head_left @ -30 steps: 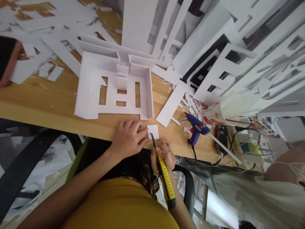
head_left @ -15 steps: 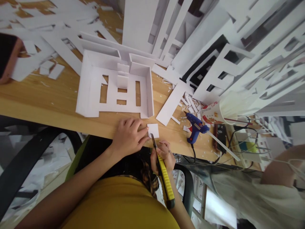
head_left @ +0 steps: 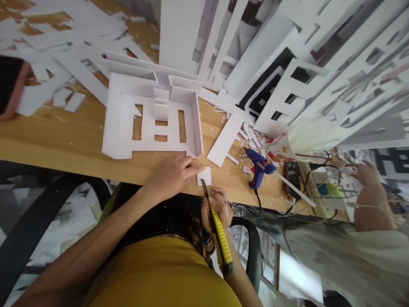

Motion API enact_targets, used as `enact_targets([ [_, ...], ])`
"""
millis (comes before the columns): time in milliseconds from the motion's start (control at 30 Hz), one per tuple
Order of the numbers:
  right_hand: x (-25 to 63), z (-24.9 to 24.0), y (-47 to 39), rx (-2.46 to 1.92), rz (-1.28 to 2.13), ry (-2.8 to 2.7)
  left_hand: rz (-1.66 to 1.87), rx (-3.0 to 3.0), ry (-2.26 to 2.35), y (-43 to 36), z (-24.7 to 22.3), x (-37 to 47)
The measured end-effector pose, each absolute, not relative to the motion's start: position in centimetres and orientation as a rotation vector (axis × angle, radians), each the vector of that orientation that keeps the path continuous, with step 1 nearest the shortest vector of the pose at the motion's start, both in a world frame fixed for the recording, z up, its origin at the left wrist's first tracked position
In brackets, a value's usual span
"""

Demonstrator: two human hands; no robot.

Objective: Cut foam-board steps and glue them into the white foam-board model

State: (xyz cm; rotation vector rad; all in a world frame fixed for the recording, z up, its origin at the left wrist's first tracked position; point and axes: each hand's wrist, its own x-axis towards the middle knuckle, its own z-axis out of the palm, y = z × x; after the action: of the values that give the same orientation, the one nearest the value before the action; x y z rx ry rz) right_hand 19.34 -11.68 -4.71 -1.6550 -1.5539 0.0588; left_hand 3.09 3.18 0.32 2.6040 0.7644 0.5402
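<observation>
A small white square of foam board (head_left: 206, 177) lies near the table's front edge. My left hand (head_left: 174, 175) rests on the table to its left, holding nothing, with one finger reaching to the square's upper edge. In my right hand (head_left: 220, 209) is a yellow and black utility knife (head_left: 222, 238), its blade extended with the tip at the square's lower part. Behind my left hand stands a white foam-board model (head_left: 148, 147), box-like with raised walls and rectangular openings in its base.
To the right lie a blue glue gun (head_left: 260, 166) with a glue stick, a paper cup (head_left: 279, 147) and cables. A long white strip (head_left: 225, 138), scraps and cut panels (head_left: 290, 94) crowd the back. A phone (head_left: 11, 85) lies left. Another person's hand (head_left: 367, 175) is at far right.
My left hand's fingers have shifted up, from the square's left side to its upper edge. The knife stays at the square. The other person's hand has come into view over the cables.
</observation>
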Motion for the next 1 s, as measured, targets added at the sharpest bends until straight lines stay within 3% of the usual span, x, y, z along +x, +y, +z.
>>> enact_targets([
  [233, 18.6, -3.7, -10.9, -1.541, -0.145, -1.614, 0.418, 2.694, 0.633, 4.2, -0.3, 5.1],
  [1000, 17.9, -3.4, -11.8, -1.655, -0.044, -1.609, 0.473, 2.674, 0.744, 3.9, -0.9, 5.0],
])
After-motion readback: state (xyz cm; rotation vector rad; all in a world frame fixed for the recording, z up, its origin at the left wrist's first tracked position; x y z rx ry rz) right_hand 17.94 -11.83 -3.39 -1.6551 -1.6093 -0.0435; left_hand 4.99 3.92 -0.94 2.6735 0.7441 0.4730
